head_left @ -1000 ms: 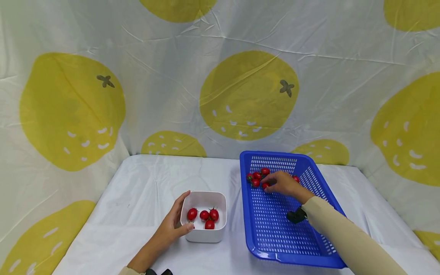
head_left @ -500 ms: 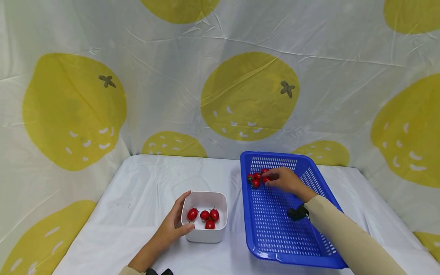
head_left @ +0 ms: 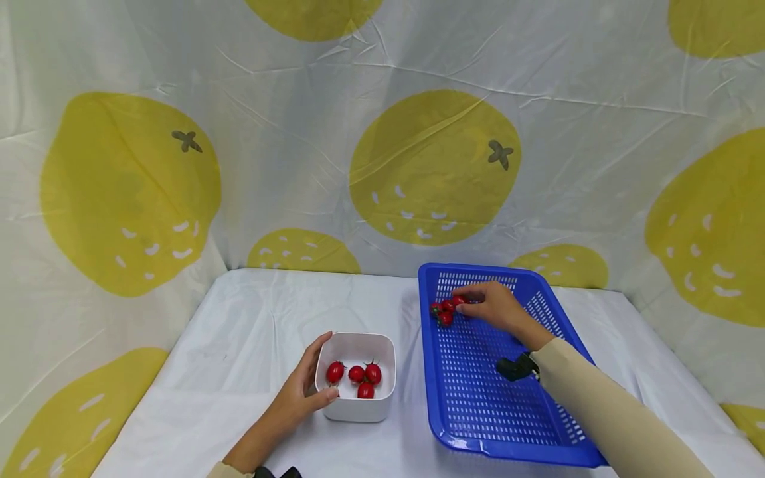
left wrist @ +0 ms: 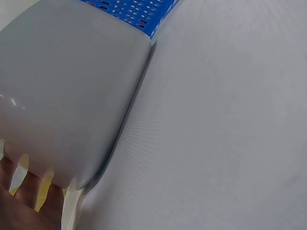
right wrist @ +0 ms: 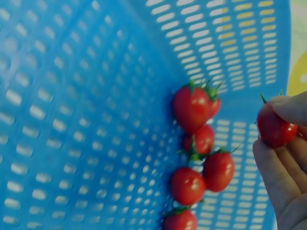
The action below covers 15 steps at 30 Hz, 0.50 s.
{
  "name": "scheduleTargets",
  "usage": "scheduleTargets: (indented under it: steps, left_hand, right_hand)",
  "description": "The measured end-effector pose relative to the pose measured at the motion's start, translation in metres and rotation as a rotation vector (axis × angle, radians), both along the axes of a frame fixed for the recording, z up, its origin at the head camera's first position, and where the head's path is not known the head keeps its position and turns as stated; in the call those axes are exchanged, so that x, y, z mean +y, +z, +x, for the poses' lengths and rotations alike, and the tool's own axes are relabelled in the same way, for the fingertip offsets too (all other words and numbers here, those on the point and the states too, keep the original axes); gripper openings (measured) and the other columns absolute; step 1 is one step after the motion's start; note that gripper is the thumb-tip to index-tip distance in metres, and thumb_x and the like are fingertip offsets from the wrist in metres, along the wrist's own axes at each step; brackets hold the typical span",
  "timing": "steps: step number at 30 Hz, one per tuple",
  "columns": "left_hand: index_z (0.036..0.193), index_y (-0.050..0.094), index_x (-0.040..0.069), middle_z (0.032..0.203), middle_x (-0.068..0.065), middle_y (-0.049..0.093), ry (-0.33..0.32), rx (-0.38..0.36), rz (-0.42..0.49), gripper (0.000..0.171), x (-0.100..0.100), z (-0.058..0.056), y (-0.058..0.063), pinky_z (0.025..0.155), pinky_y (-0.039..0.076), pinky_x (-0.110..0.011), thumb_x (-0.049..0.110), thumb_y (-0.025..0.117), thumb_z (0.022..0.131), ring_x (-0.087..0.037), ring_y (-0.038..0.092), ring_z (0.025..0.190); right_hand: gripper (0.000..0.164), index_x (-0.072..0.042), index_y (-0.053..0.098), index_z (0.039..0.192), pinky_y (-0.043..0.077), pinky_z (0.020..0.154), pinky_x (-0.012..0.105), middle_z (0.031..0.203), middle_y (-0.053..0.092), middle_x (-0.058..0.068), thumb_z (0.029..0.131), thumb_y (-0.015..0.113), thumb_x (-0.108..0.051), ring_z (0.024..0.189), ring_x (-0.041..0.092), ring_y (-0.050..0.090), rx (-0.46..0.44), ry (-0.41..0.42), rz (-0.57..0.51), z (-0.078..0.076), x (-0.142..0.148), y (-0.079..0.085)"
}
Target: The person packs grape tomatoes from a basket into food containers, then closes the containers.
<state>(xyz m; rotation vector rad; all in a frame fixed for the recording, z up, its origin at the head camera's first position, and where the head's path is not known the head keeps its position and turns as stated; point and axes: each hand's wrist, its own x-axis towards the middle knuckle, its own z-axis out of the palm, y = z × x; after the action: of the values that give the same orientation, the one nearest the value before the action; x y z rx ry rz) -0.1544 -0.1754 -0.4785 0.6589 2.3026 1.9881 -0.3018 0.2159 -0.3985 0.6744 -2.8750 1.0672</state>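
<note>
My left hand (head_left: pixel 294 393) holds the side of a square white box (head_left: pixel 356 409), thumb at its front rim and fingers along its left wall. Several cherry tomatoes (head_left: pixel 373 374) lie inside the box. The left wrist view shows only the outer wall of the box (left wrist: pixel 76 81) and my fingers (left wrist: pixel 29 191) against it. Over the far left part of a blue plastic basket (head_left: pixel 427 372) is my right hand (head_left: pixel 499 309). It pinches one cherry tomato (right wrist: pixel 274 125) between thumb and fingers. Several more tomatoes (right wrist: pixel 188 186) with green stems sit clustered on the basket floor.
The box and basket stand side by side on a white cloth-covered table (head_left: pixel 251 332), with a narrow gap between them. A white curtain (head_left: pixel 287 166) printed with yellow lemons hangs behind. The right forearm (head_left: pixel 603 405) crosses the basket's right side.
My right hand has shifted slightly toward the basket's far side and now pinches a tomato. My left hand and the box stay in place.
</note>
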Motion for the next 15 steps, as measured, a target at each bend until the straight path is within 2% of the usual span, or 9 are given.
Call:
scheduleTargets:
  steps: [4,11,13,15]
  left_hand:
    - [0.153,0.02,0.03,0.155,-0.002,0.025,0.002,0.01,-0.006,0.078,0.0,-0.001,0.0,0.109,0.028,-0.026,0.015,0.062,0.088,-0.03,0.022,0.143]
    - [0.152,0.022,0.03,0.155,-0.003,0.025,0.008,0.013,-0.004,0.078,0.0,-0.001,-0.001,0.11,0.023,-0.051,0.013,0.062,0.087,-0.031,0.021,0.144]
    - [0.152,0.022,0.03,0.155,-0.004,0.025,0.004,0.011,0.002,0.079,0.001,-0.001,0.0,0.11,0.023,-0.051,0.013,0.063,0.087,-0.032,0.021,0.144]
    - [0.152,0.022,0.03,0.155,-0.005,0.025,0.0,0.01,0.011,0.079,0.001,-0.001,0.001,0.112,0.025,-0.046,0.012,0.063,0.086,-0.032,0.021,0.143]
  right_hand:
    - [0.037,-0.006,0.069,0.119,0.053,0.086,0.046,0.111,0.07,0.011,0.085,0.074,-0.02,0.103,0.029,0.066,0.007,-0.006,-0.034,0.003,-0.007,0.007]
    - [0.04,-0.007,0.068,0.121,0.055,0.082,0.039,0.114,0.068,0.014,0.084,0.075,-0.021,0.103,0.027,0.066,-0.043,0.008,-0.148,0.013,-0.023,0.02]
    - [0.041,-0.007,0.067,0.122,0.055,0.083,0.037,0.116,0.067,0.014,0.085,0.075,-0.021,0.104,0.027,0.066,-0.068,0.016,-0.18,0.016,-0.028,0.022]
    - [0.041,-0.007,0.067,0.123,0.054,0.084,0.035,0.118,0.067,0.013,0.085,0.075,-0.021,0.106,0.025,0.066,-0.08,0.026,-0.199,0.018,-0.033,0.024]
